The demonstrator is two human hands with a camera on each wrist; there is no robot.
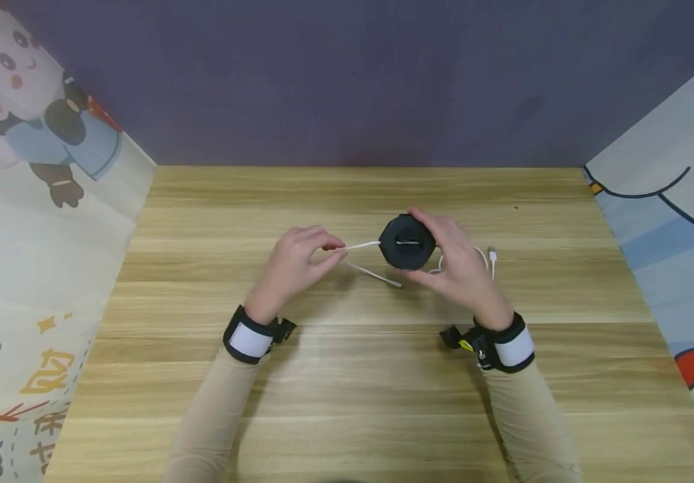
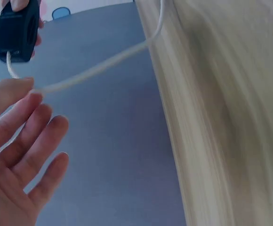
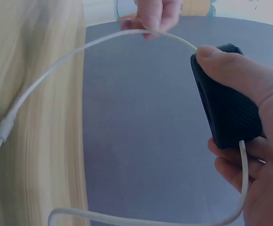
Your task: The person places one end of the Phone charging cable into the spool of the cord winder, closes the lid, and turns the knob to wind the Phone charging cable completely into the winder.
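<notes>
A black, roughly octagonal cable winder (image 1: 407, 259) is gripped by its edges between the thumb and fingers of my right hand (image 1: 460, 267). White cable (image 1: 362, 245) comes out of its left side, and a short piece crosses the slot in its middle. My left hand (image 1: 296, 265) pinches this cable between thumb and index finger, left of the winder. Beyond the pinch the cable's free end hangs back to a small plug (image 3: 1, 134), seen in the right wrist view. More cable leaves the winder's other side, partly hidden behind my right hand, towards a USB plug (image 1: 492, 254).
Both hands are above a light wood-grain table (image 1: 359, 396). A dark grey-blue surface (image 1: 347, 80) lies beyond its far edge. Sheets with cartoon prints flank the table, one on the left (image 1: 27, 268) and one on the right (image 1: 655, 235).
</notes>
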